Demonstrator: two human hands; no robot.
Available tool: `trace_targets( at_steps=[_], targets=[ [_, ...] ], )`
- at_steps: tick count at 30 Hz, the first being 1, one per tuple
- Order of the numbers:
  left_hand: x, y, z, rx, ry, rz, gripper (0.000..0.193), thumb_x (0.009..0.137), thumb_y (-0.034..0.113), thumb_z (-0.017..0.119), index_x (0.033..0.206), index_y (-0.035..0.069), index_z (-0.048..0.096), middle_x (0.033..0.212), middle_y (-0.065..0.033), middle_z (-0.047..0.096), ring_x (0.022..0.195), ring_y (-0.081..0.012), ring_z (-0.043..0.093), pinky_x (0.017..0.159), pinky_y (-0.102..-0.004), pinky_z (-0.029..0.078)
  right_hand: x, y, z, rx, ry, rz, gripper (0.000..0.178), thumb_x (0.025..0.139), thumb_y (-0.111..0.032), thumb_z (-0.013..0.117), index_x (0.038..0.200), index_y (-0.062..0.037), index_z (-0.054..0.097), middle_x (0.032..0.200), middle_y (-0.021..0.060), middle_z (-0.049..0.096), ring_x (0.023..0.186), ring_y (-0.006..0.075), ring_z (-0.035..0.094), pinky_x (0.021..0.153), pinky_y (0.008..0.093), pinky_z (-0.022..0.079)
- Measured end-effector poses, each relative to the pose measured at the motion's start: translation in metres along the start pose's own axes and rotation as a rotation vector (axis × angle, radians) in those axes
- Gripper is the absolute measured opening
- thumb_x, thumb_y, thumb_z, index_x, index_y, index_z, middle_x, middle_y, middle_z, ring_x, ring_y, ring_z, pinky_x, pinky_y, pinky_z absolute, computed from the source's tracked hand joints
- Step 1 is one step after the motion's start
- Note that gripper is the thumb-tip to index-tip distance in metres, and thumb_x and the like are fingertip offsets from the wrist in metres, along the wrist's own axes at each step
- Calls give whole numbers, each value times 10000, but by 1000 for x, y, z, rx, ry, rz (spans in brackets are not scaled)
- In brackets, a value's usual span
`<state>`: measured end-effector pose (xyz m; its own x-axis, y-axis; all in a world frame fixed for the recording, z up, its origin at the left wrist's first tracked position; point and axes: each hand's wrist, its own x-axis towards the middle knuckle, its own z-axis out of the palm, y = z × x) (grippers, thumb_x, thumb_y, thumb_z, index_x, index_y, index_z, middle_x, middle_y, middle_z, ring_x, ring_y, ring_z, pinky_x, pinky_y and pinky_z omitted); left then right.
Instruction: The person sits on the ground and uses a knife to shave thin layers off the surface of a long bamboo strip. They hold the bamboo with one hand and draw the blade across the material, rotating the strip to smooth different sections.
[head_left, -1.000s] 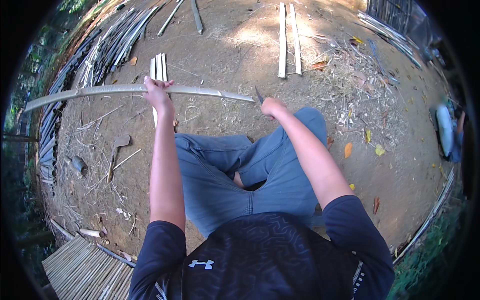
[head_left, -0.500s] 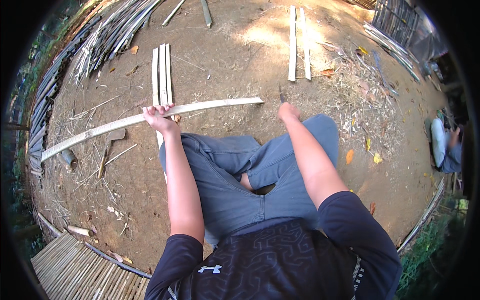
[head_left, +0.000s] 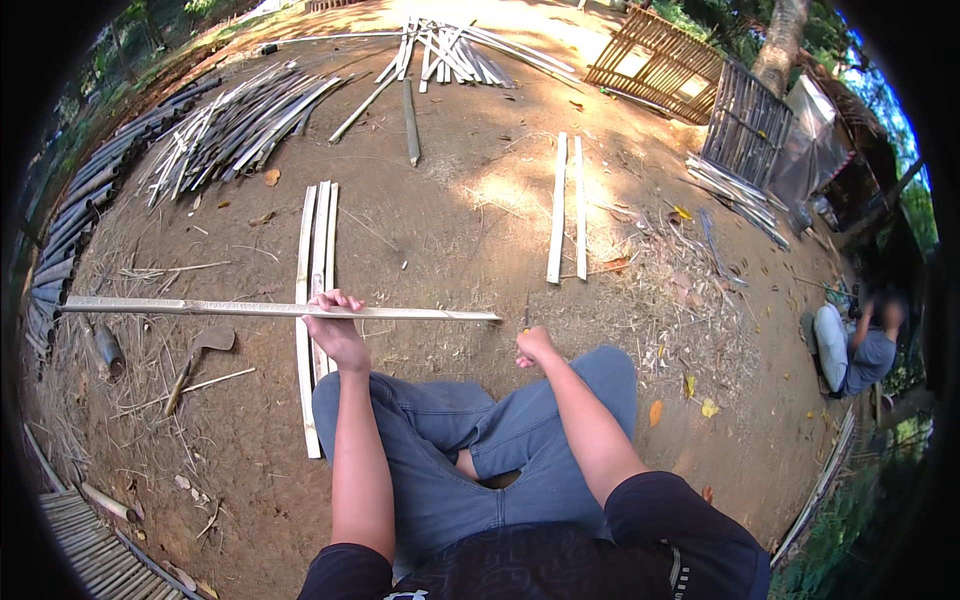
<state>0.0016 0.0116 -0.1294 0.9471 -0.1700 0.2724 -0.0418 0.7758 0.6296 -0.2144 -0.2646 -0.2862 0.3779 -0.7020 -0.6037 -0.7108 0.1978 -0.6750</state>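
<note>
My left hand is closed round a long pale bamboo slat, which lies level across the view in front of my crossed legs. The slat's right end stops just short of my right hand. That hand is a fist round a small knife; its thin dark blade points away from me and its handle is mostly hidden by the fingers. Below the held slat, several split bamboo slats lie side by side on the ground, running past my left knee.
On the left lie a broad-bladed tool with a wooden handle and a short bamboo tube. Two slats rest ahead. Bamboo piles stand farther off. Another person sits at the far right.
The view has tilted up, showing more of the yard. The held slat has gone from slanting to nearly level. My right hand with the knife has come closer to the slat's end.
</note>
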Motion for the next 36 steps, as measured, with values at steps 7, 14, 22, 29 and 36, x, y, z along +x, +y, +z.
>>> trace_targets(
  at_steps=[7,14,22,29,36],
  targets=[
    [14,1,-23,434,110,-47,370,1014,436,439,1089,74,444,939,-181,686,798,-235,677,786,-349,538,-23,-13,3,-37,-143,-11,251,874,-212,549,713,-22,516,574,51,492,407,154,449,351,310,377],
    [8,9,-8,362,164,-100,303,1009,331,500,1134,55,502,943,-166,680,821,-224,679,773,-329,557,-30,-19,-5,141,-135,-80,188,894,-221,538,779,-78,501,610,4,468,436,99,431,350,280,349],
    [5,8,-8,369,204,-84,162,989,165,538,1092,51,486,940,-137,670,843,-223,683,743,-330,574,-32,-12,-5,124,-167,-76,154,905,-221,549,852,-90,487,661,1,485,451,97,443,349,277,349],
    [1,5,-5,346,226,-56,265,1010,273,511,1060,20,450,1010,-156,650,907,-225,676,764,-342,578,-56,-16,-7,152,-192,-131,152,903,-209,569,852,-85,497,661,-5,474,455,85,440,355,262,353],
    [-6,-1,3,232,128,-274,324,1014,318,491,1140,26,428,1146,-192,623,1049,-280,645,906,-407,546,-62,-23,-5,161,-126,-272,172,928,-208,593,976,-48,555,756,35,620,461,72,500,363,232,380]
  ],
)
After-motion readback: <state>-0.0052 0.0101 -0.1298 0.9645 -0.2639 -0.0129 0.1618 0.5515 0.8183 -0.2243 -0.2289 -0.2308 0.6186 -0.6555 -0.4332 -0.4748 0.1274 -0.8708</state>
